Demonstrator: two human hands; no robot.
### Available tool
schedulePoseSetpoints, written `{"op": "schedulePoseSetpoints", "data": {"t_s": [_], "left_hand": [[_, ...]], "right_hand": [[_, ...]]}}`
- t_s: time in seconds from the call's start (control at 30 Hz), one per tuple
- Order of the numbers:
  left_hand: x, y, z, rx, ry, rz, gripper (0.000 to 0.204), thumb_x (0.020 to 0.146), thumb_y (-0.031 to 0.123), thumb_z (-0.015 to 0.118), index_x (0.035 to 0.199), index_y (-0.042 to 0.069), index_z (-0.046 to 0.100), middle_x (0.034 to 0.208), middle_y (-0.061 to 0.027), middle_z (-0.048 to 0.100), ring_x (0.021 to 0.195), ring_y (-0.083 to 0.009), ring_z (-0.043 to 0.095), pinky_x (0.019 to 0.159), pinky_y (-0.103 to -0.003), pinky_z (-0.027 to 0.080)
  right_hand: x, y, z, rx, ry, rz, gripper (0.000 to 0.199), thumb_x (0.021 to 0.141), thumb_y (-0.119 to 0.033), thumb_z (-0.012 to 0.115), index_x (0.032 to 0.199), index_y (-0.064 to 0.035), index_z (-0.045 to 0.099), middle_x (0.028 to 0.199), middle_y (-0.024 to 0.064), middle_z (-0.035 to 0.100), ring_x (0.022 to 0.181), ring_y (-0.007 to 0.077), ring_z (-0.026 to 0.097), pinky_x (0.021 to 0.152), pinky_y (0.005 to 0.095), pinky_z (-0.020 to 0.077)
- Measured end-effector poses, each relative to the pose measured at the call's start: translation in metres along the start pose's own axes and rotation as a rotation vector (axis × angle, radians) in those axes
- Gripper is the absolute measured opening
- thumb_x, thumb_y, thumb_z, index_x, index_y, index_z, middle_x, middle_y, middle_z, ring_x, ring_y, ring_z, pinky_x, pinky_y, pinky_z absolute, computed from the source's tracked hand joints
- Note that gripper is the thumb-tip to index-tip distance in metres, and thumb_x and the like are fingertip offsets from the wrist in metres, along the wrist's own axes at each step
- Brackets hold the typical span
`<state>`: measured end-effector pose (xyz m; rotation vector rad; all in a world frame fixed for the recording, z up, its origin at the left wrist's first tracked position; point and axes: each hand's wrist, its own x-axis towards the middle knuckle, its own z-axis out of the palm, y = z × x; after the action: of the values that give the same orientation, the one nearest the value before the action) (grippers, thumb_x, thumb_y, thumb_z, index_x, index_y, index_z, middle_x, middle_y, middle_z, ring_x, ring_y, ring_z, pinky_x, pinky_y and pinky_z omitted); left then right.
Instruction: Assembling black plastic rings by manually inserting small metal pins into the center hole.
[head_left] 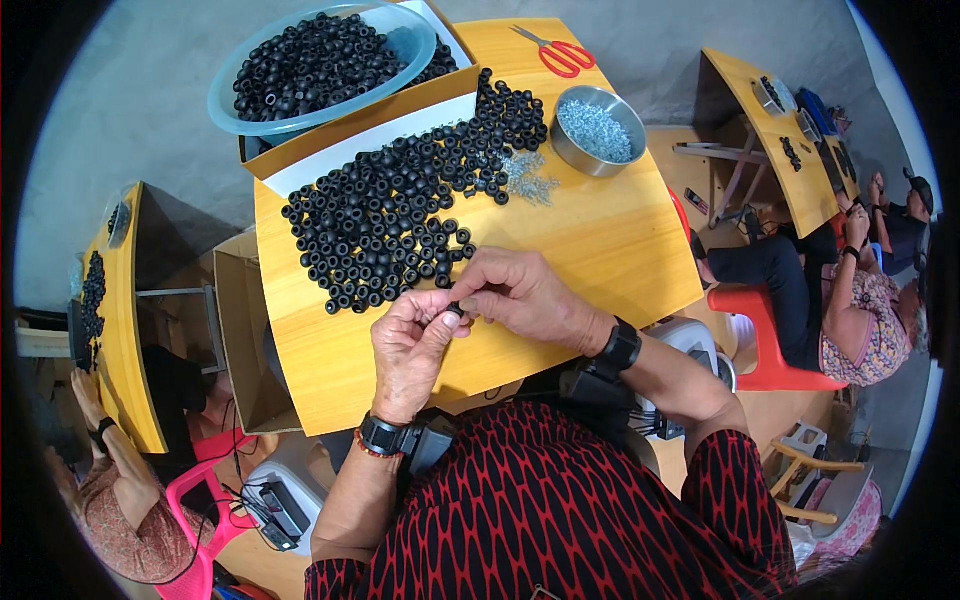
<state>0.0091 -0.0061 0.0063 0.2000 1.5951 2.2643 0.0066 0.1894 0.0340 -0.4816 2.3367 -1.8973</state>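
Between the fingertips of my left hand (410, 345) is a small round black ring-shaped part (456, 309), pinched over the near part of the table. My right hand (525, 298) meets it from the right, thumb and forefinger closed at the same part; whether it also holds something tiny cannot be made out. Just beyond my hands spreads a pile of the same black parts (375, 215), most with a hole in the middle. Small clear or silvery pieces (528, 180) lie loose at the pile's right side.
A metal bowl (594, 163) of tiny pale pieces stands at the table's right. Red-handled scissors (566, 58) lie at the far edge. A blue basin (225, 100) heaped with black parts rests on a cardboard box (370, 140). People sit at other tables left and right.
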Motion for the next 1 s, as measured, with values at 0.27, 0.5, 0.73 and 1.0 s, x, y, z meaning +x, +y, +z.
{"op": "schedulePoseSetpoints", "data": {"t_s": [0.27, 0.5, 0.73, 1.0], "left_hand": [[0.000, 0.000, 0.000, 0.058, 0.001, -0.009, 0.009, 0.096, 0.003, 0.066, 0.104, -0.001, 0.064, 0.096, -0.0099, 0.071, 0.084, -0.0142, 0.068, 0.080, -0.029, 0.058], [0.001, 0.002, -0.002, 0.006, -0.023, -0.053, 0.005, 0.098, 0.005, 0.063, 0.100, 0.000, 0.063, 0.094, -0.0091, 0.071, 0.082, -0.0138, 0.069, 0.079, -0.029, 0.058], [0.001, -0.006, 0.000, 0.002, 0.055, -0.003, 0.002, 0.097, 0.002, 0.063, 0.098, 0.000, 0.065, 0.088, -0.0045, 0.069, 0.074, -0.0084, 0.063, 0.070, -0.022, 0.052], [0.000, -0.002, 0.008, 0.024, 0.093, -0.020, 0.004, 0.097, 0.000, 0.062, 0.098, -0.001, 0.065, 0.087, -0.0024, 0.068, 0.073, -0.0058, 0.060, 0.067, -0.021, 0.049]], "right_hand": [[-0.002, 0.000, 0.002, -0.085, 0.031, -0.090, 0.011, 0.088, -0.003, 0.071, 0.099, -0.0037, 0.072, 0.083, 0.0071, 0.061, 0.079, 0.0211, 0.061, 0.071, 0.0323, 0.0495], [-0.003, -0.003, 0.002, -0.147, 0.045, -0.155, 0.013, 0.088, -0.003, 0.071, 0.100, -0.0058, 0.074, 0.083, 0.0064, 0.059, 0.078, 0.0220, 0.060, 0.071, 0.0331, 0.0494], [-0.010, -0.024, 0.001, -0.405, 0.012, -0.116, 0.039, 0.085, -0.014, 0.076, 0.121, -0.0030, 0.063, 0.092, 0.0096, 0.059, 0.082, 0.0257, 0.064, 0.070, 0.0352, 0.0530], [-0.008, -0.029, 0.011, -0.932, -0.076, -0.271, 0.023, 0.088, -0.024, 0.066, 0.089, -0.0022, 0.058, 0.085, 0.0128, 0.058, 0.075, 0.0292, 0.065, 0.063, 0.0393, 0.0533]]}}
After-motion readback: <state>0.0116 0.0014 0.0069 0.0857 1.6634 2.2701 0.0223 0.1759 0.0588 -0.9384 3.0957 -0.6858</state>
